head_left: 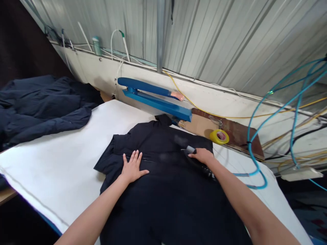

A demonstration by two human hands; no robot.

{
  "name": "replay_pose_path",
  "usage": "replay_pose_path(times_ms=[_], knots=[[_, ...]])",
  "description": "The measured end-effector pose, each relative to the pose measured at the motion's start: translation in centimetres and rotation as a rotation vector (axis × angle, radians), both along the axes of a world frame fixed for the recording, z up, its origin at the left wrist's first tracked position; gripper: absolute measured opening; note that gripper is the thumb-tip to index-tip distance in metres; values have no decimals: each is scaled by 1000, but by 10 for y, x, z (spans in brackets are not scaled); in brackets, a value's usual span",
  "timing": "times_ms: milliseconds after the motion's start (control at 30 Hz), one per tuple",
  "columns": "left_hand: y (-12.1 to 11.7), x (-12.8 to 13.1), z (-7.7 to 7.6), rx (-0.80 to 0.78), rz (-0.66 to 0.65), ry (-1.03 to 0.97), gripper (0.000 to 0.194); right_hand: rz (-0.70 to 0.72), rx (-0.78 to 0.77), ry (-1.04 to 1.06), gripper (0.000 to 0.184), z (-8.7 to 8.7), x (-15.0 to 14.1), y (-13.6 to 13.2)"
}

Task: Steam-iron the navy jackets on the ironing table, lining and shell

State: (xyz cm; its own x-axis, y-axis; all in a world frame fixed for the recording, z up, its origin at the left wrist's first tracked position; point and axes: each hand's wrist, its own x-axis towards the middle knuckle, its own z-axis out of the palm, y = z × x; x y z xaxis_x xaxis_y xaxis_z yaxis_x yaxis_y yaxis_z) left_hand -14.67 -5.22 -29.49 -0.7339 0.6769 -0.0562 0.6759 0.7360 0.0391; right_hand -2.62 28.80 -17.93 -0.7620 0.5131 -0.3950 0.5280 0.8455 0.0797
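A dark navy garment (163,190) lies spread on the white padded table (63,149). My left hand (132,166) rests flat on the cloth with its fingers spread, pressing the left side near a seam. My right hand (203,156) is closed around the handle of a dark iron (196,160), which sits on the garment's upper right part. The iron's grey tip points left and faint steam hangs over the cloth just beyond it. Most of the iron is hidden under my hand and forearm.
A pile of navy garments (38,105) lies at the left. A blue press arm (155,97) stands behind the table by the corrugated wall. A roll of yellow tape (219,136) sits on a brown board. Blue hoses (258,136) and yellow cables hang at right.
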Motion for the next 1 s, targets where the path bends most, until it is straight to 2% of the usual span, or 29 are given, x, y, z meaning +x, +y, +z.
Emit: replay_pose_path(times_ms=[100,167,267,400,467,533,600,667,767,867,933,1000], knots=[[0,0,-1,4,3,9,95,-185,85,-29,59,2,15,45],[1,0,-3,7,2,13,95,-226,101,-10,62,2,26,59],[1,0,-5,11,5,23,95,-95,30,39,65,-1,38,53],[-1,0,-6,17,23,33,97,89,-67,6,62,-11,38,33],[-2,0,-6,24,36,42,98,56,-43,-20,60,-14,34,38],[-2,0,-6,30,44,45,98,-53,25,-15,59,-13,28,51],[-1,0,-6,34,49,37,98,-151,87,16,59,-8,20,62],[0,0,-7,39,54,32,97,-174,104,60,61,-2,8,62],[1,-1,-9,45,61,34,97,-65,42,107,63,-1,-19,38],[0,-1,-10,49,66,38,98,64,-22,113,64,-9,-55,12],[-1,-1,-10,55,64,43,98,80,-23,115,66,-12,-78,9],[-1,-1,-10,62,61,42,98,23,-1,120,67,-12,-95,23]])
